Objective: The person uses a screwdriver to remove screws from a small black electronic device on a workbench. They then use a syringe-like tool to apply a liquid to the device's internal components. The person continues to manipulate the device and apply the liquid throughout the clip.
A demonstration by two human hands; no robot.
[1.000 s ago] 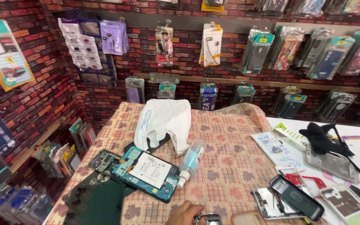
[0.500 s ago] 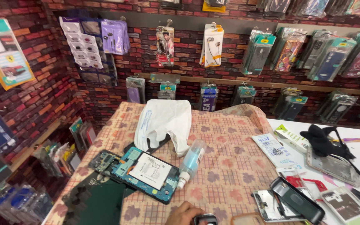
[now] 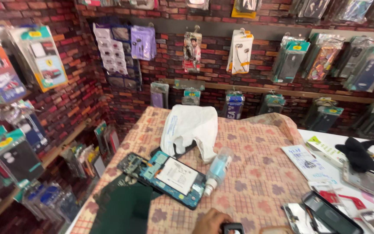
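Opened phone (image 3: 169,178) lies on the checked table (image 3: 260,182), at 10 o'clock from your hand (image 3: 211,222), long axis running 10 to 4. That hand, at the bottom edge, touches a small dark device (image 3: 232,227); grip and side indeterminable. Spray bottle (image 3: 217,170) at 12. Brick-walled shop.

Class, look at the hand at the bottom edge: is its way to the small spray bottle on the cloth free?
Probably yes. The hand lies just below the spray bottle, with only bare checked cloth between them. It already holds a small dark object, which may hamper gripping.
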